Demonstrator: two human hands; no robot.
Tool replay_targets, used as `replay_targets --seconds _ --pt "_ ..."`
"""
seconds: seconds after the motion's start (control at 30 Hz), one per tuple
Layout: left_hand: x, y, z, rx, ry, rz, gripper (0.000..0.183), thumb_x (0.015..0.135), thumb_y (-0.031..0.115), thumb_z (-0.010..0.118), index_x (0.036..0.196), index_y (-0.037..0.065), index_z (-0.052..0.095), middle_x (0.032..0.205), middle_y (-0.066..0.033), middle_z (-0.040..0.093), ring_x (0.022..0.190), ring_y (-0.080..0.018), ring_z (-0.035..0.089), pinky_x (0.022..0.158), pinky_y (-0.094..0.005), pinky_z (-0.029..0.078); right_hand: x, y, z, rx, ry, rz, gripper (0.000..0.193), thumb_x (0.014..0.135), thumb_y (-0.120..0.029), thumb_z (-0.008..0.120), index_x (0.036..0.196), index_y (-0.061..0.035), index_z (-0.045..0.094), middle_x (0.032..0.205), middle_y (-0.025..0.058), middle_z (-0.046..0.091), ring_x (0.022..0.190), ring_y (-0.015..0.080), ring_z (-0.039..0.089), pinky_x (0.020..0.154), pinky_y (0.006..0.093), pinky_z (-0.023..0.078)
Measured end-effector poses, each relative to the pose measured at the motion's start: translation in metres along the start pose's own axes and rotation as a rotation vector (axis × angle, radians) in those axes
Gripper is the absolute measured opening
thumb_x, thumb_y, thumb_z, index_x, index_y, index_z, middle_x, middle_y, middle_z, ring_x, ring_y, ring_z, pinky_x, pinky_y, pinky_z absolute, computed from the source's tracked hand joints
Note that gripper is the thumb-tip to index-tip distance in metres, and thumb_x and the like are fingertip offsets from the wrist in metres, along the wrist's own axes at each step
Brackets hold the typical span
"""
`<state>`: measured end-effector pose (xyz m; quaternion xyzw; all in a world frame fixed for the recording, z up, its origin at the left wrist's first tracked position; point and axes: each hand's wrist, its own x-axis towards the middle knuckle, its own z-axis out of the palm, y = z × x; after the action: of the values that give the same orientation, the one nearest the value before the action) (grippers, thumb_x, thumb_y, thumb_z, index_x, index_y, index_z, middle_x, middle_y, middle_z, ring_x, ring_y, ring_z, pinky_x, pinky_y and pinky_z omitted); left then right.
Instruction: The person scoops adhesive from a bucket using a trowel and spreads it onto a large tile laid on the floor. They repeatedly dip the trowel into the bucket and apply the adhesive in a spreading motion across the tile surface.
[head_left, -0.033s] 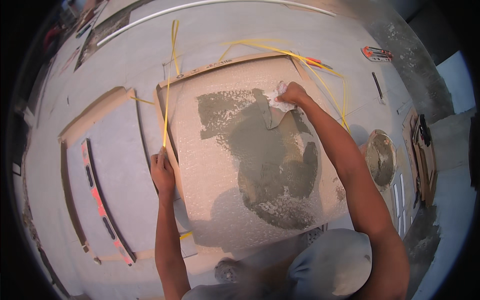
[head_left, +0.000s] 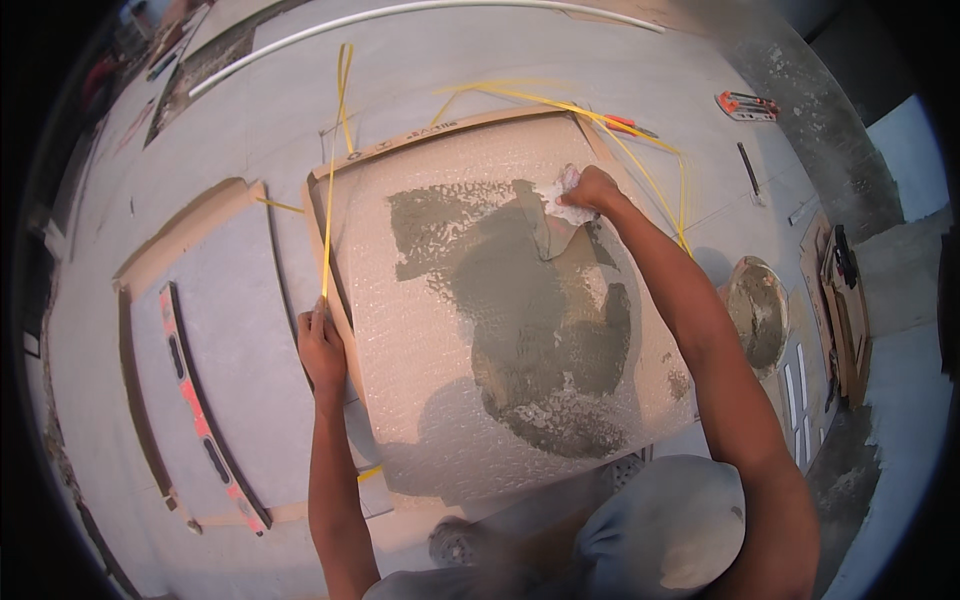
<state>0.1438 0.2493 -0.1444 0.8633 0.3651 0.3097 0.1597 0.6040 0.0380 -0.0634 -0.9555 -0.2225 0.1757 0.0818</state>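
Observation:
A large flat panel under clear bubble wrap (head_left: 400, 330) lies in a shallow cardboard tray (head_left: 430, 130) before me. Wet grey mortar (head_left: 520, 290) is smeared across the wrap's middle. My right hand (head_left: 592, 190) is closed around a crumpled whitish piece (head_left: 568, 200) at the mortar's upper right edge; whether it is wrap or a rag, I cannot tell. Below that hand is a mortar-coated flap (head_left: 550, 235). At the tray's left rim my left hand (head_left: 322, 350) has its fingers closed at the lower end of a yellow strap (head_left: 330, 220).
On the left a red and black spirit level (head_left: 195, 390) rests on a grey tile (head_left: 230, 330) in another cardboard tray. A mortar bucket (head_left: 757, 315) stands to the right. Loose yellow straps, red-handled pliers (head_left: 632, 127), an orange tool (head_left: 747, 106) and a long white pipe (head_left: 400, 12) lie beyond.
The view has shifted slightly. Both hands keep nearly the same places and the same hold.

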Motion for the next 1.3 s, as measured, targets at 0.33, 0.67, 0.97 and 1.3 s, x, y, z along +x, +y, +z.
replay_targets --seconds 0.33,0.67,0.97,1.3 --pt "0.005 0.010 -0.003 0.002 -0.087 -0.097 0.035 0.093 0.003 0.048 0.126 0.002 0.059 0.096 -0.0164 0.055 0.088 -0.0322 0.058 0.078 -0.0394 0.047 -0.070 0.087 -0.048 0.117 0.313 -0.059 0.027 0.083 -0.020 0.067 0.101 0.0007 0.065 0.092 0.0241 0.069 0.087 0.0391 0.067 0.076 0.0456 0.051" --pt "0.001 0.003 0.003 -0.003 -0.082 -0.058 0.034 0.093 0.005 0.048 0.126 0.002 0.058 0.097 -0.0170 0.055 0.086 -0.0333 0.058 0.076 -0.0404 0.047 -0.165 -0.085 0.075 -0.034 -0.027 -0.696 0.022 0.085 -0.009 0.046 0.096 0.0035 0.060 0.082 0.0237 0.065 0.083 0.0412 0.065 0.074 0.0534 0.049" --pt "0.003 0.000 0.007 0.011 -0.036 -0.031 0.033 0.092 0.002 0.050 0.123 0.002 0.061 0.094 -0.0163 0.056 0.082 -0.0326 0.058 0.074 -0.0393 0.048 -0.341 -0.036 0.045 -0.280 -0.325 -0.700 0.047 0.084 -0.009 0.057 0.129 0.0017 0.046 0.086 0.0246 0.065 0.081 0.0430 0.065 0.079 0.0476 0.049" --pt "0.007 0.012 0.003 -0.007 -0.040 -0.050 0.029 0.098 0.009 0.050 0.124 0.001 0.060 0.094 -0.0164 0.055 0.083 -0.0319 0.058 0.076 -0.0381 0.048 -0.141 0.076 -0.040 0.227 0.163 -0.104 0.024 0.080 -0.007 0.052 0.096 0.0095 0.061 0.083 0.0315 0.063 0.087 0.0465 0.063 0.077 0.0490 0.049"
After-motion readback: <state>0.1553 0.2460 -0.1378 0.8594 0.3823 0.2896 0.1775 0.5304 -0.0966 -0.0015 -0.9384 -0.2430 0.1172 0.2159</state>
